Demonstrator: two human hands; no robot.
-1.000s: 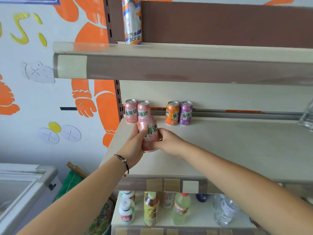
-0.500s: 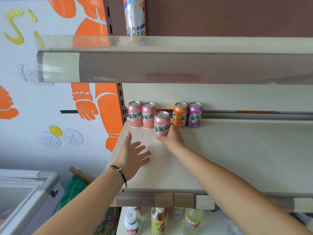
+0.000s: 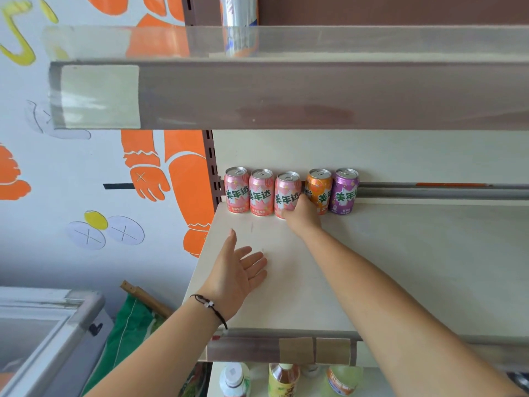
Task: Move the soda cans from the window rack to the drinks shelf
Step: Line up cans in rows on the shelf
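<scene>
Several soda cans stand in a row at the back left of the cream drinks shelf [image 3: 400,267]. From the left come two pink cans [image 3: 248,191], a third pink can [image 3: 286,194], an orange can [image 3: 318,190] and a purple can [image 3: 345,191]. My right hand [image 3: 303,215] grips the third pink can low on its right side, and the can stands upright in the gap between pink and orange. Nearer the shelf's front left, my left hand [image 3: 237,272] hovers with fingers spread and holds nothing.
An upper shelf [image 3: 286,93] overhangs close above, with a tall can [image 3: 239,12] on it. Bottles [image 3: 283,379] stand on the shelf below. At the lower left are a chest freezer [image 3: 43,333] and a green bag [image 3: 131,330]. The painted wall lies to the left.
My right hand has carried the pink can back into the row between the pink and orange cans. My left hand let go of it and has drawn back, open.
</scene>
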